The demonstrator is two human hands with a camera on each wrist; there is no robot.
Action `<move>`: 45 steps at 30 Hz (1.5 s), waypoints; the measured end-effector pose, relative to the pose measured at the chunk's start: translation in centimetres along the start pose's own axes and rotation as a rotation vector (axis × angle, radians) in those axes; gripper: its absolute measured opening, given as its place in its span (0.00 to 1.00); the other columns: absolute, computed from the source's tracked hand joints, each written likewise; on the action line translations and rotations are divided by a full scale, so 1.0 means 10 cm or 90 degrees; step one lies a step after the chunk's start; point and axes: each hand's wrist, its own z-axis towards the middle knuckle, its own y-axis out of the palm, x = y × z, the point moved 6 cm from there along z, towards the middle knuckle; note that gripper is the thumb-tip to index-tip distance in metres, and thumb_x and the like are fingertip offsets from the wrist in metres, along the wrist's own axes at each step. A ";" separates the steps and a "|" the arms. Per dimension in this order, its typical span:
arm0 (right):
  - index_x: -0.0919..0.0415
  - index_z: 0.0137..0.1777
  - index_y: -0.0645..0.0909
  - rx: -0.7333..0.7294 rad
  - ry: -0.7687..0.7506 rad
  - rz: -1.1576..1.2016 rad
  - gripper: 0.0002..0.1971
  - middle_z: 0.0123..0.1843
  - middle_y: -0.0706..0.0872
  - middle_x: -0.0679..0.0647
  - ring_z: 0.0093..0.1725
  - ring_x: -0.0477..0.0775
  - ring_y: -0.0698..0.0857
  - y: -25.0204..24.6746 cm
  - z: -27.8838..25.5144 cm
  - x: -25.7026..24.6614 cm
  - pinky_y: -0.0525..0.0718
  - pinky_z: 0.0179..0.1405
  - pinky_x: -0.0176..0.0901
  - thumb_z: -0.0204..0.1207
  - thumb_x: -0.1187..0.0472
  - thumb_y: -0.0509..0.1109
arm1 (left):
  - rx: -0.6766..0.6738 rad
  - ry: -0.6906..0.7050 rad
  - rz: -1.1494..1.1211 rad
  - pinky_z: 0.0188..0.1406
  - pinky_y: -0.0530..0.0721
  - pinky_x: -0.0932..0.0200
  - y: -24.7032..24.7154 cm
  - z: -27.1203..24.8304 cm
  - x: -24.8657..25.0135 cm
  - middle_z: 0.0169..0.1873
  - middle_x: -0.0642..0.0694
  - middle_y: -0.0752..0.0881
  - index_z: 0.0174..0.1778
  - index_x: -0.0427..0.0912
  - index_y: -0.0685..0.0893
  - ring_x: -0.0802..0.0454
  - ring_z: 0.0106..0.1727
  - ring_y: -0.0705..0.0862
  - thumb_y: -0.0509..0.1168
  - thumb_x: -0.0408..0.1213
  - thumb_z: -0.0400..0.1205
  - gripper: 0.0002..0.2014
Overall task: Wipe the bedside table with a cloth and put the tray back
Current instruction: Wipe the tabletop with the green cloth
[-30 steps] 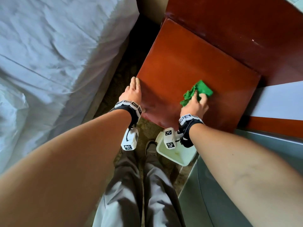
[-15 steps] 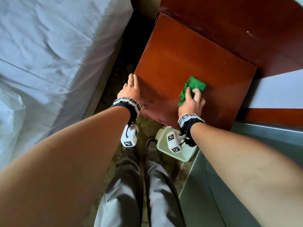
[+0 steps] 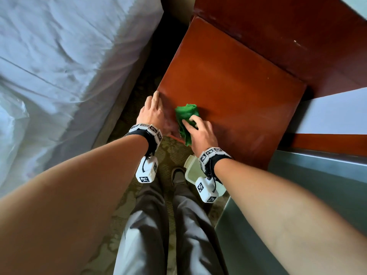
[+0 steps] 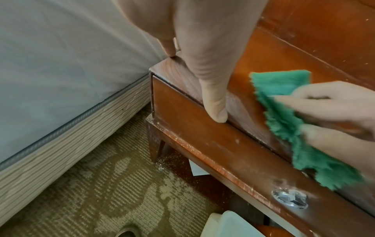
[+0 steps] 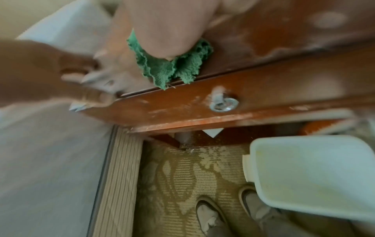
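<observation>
The bedside table [image 3: 234, 82] has a bare red-brown top. My left hand [image 3: 155, 102] lies flat on its near left corner, fingers straight, thumb [image 4: 215, 105] over the front edge. A crumpled green cloth [image 3: 185, 113] sits on the top close beside that hand and hangs over the front edge [image 5: 172, 69]. My right hand [image 3: 191, 121] holds it down, fingers curled over it and thumb under it [image 4: 332, 109]. The white tray [image 5: 312, 173] stands on the carpet below the table's front, partly hidden by my right wrist in the head view [image 3: 190, 169].
A bed with white sheets [image 3: 65, 62] stands close on the left, across a narrow carpet gap. The drawer front carries a metal knob [image 5: 223, 104]. A grey-green surface [image 3: 317, 195] is at the right. My shoes [image 5: 211, 214] stand beside the tray.
My right hand has slid the cloth leftward and toward the near edge, ending close beside my left hand. The left hand has stayed on the corner.
</observation>
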 end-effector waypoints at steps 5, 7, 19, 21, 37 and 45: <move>0.42 0.74 0.74 0.111 0.246 0.078 0.25 0.74 0.69 0.40 0.62 0.56 0.72 -0.05 -0.46 0.61 0.82 0.52 0.44 0.81 0.65 0.64 | -0.033 -0.007 0.012 0.83 0.60 0.49 0.05 -0.04 -0.01 0.86 0.41 0.41 0.85 0.31 0.44 0.41 0.85 0.47 0.81 0.57 0.64 0.67; 0.43 0.74 0.74 0.120 0.292 0.074 0.23 0.74 0.68 0.41 0.62 0.57 0.72 -0.05 -0.51 0.71 0.81 0.47 0.44 0.81 0.61 0.64 | -0.031 -0.004 0.000 0.83 0.61 0.49 0.05 -0.04 -0.01 0.86 0.41 0.42 0.85 0.31 0.45 0.41 0.85 0.48 0.82 0.56 0.63 0.67; 0.45 0.75 0.70 -0.001 0.034 -0.008 0.29 0.72 0.69 0.48 0.60 0.60 0.74 0.10 0.13 -0.37 0.83 0.34 0.49 0.76 0.65 0.69 | 0.034 0.017 -0.012 0.79 0.69 0.51 0.04 0.01 -0.06 0.85 0.41 0.52 0.84 0.30 0.56 0.44 0.82 0.56 0.76 0.51 0.70 0.53; 0.43 0.76 0.67 -0.021 0.028 0.010 0.26 0.72 0.69 0.49 0.59 0.60 0.73 0.11 0.30 -0.57 0.80 0.36 0.50 0.78 0.60 0.61 | 0.022 0.034 0.010 0.76 0.73 0.51 0.03 0.03 -0.10 0.86 0.40 0.50 0.84 0.30 0.55 0.44 0.82 0.56 0.74 0.41 0.73 0.49; 0.49 0.76 0.71 0.057 0.030 0.017 0.31 0.79 0.68 0.50 0.77 0.61 0.66 -0.23 0.43 -0.15 0.74 0.70 0.59 0.73 0.58 0.73 | -0.002 -0.010 -0.019 0.86 0.50 0.45 0.27 -0.18 0.34 0.86 0.36 0.44 0.85 0.30 0.50 0.37 0.86 0.44 0.54 0.46 0.88 0.35; 0.49 0.84 0.56 -0.052 0.031 -0.008 0.38 0.87 0.50 0.49 0.85 0.62 0.48 0.03 0.41 -0.06 0.61 0.78 0.67 0.77 0.55 0.71 | 0.031 0.028 0.030 0.86 0.42 0.49 0.15 0.18 0.01 0.86 0.43 0.36 0.86 0.40 0.38 0.46 0.86 0.36 0.52 0.53 0.88 0.39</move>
